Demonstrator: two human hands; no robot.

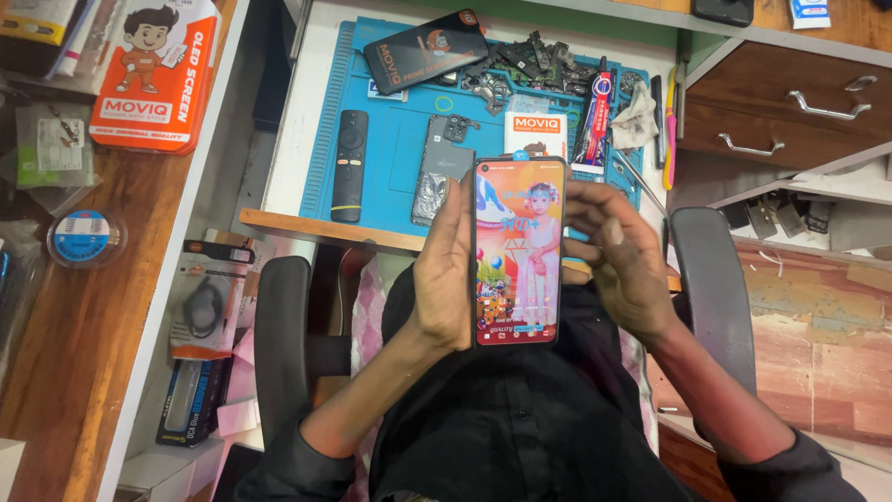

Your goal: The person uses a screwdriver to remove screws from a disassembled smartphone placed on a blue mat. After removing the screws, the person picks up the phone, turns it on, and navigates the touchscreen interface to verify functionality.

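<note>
Smartphone [518, 253] stands upright, long axis running away from the body; left hand [444, 279] grips its left edge; right hand [621, 265], open, fingers curled, hovers just beside the right edge.

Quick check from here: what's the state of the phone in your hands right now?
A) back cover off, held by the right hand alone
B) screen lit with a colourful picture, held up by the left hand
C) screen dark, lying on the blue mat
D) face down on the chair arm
B: the phone shows a lit, colourful screen and sits in the left hand, with the right hand at its other edge, above the blue mat.
</note>
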